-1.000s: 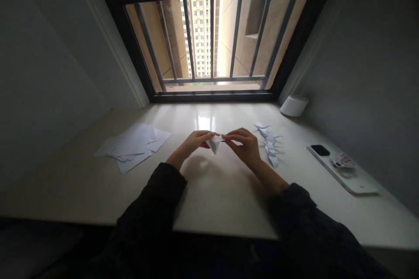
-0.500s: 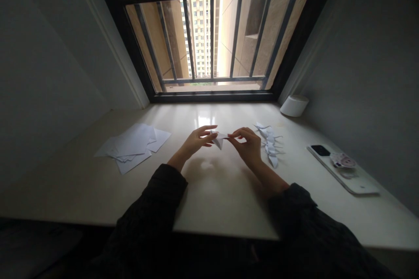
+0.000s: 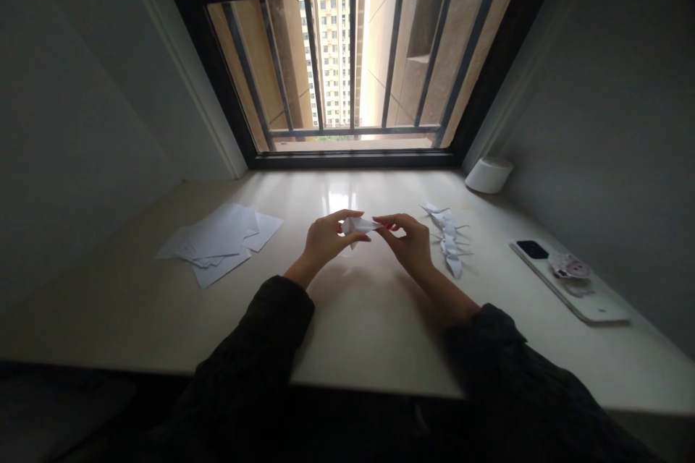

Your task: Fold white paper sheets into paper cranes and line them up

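Since half a second ago, the left hand [image 3: 324, 239] has curled shut: its fingers, then spread loosely, now wrap around the left end of the folded paper [image 3: 361, 224]. That paper has turned from hanging point-down to lying nearly level between the 2 hands. The right hand [image 3: 413, 242] has barely shifted and keeps its thumb and forefinger pinched on the paper's right tip. Both grips are closed on the same small piece, which is held just above the desk near its middle.

Going from biggest to smallest, the barred window [image 3: 352, 65] fills the far wall, with tall buildings outside. Below it the pale desk [image 3: 352, 318] runs the full width, and 2 dark sleeves reach onto it from the near edge. A spread of loose sheets [image 3: 220, 242] lies to the left, well apart from the hands and unchanged. A white phone [image 3: 583, 296] lies flat at the right with a small round sticker-like item [image 3: 567, 265] on it. A white round container [image 3: 489, 175] sits in the far right corner. Just right of the right hand is a cluster of finished paper figures [image 3: 448, 239], where it was before.
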### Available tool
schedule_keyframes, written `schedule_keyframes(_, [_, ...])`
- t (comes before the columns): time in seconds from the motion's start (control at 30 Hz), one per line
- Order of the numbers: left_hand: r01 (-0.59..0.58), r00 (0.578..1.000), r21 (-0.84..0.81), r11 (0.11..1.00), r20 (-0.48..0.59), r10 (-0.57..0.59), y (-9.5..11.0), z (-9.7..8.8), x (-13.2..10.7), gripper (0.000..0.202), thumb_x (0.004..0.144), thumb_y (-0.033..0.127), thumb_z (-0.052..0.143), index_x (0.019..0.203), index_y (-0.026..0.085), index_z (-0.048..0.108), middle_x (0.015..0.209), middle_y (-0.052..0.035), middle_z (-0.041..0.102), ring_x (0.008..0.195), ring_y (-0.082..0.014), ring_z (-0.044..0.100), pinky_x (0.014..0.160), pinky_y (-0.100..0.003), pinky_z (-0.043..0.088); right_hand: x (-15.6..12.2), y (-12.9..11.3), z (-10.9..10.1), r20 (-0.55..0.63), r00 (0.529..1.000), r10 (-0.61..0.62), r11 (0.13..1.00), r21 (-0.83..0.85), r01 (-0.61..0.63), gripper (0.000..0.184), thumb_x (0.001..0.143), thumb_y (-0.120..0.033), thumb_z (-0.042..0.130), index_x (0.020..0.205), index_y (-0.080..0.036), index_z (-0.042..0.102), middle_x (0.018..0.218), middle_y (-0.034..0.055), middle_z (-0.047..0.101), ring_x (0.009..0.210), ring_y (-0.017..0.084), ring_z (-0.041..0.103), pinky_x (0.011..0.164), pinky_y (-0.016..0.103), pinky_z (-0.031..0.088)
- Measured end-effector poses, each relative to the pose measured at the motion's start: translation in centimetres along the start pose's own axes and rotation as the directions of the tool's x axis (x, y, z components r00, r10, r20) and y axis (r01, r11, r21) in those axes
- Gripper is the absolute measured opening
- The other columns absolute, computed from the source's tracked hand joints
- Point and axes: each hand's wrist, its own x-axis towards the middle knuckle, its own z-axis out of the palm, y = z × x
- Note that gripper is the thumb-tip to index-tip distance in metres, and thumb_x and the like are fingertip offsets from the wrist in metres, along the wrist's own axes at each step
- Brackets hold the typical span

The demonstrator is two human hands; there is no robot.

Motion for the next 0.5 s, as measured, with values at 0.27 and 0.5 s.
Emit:
schedule_keyframes(0.27, [0.04, 0.996, 0.219, 0.975, -0.089, -0.021, 0.37, -0.36, -0.1, 0.039, 0.069, 0.047, 0.072, 0.105, 0.031, 0.068, 0.093, -0.0006, 0.072, 0.081, -0.0194, 0.066, 0.071, -0.028, 0.05, 0.09, 0.7, 0.28, 0.089, 0.995, -0.042, 0.997, 0.068, 0.036, 0.024, 0.076, -0.035, 0.071, 0.099, -0.028, 0.073, 0.079, 0.0027, 0.069, 0.068, 0.015, 0.06, 0.062, 0.029, 0.05])
schedule_keyframes(0.5, [0.089, 0.991, 0.135, 0.987, -0.113, -0.074, 0.0, -0.15, -0.15, 0.033, 0.07, 0.043, 0.072, 0.101, 0.031, 0.07, 0.093, -0.0014, 0.072, 0.078, -0.0204, 0.064, 0.069, -0.029, 0.048, -0.03, 0.23, 0.33, 0.097, 0.994, -0.057, 0.998, 0.004, 0.057, 0.028, 0.073, -0.039, 0.073, 0.099, -0.029, 0.072, 0.081, 0.0025, 0.07, 0.07, 0.017, 0.061, 0.065, 0.032, 0.051])
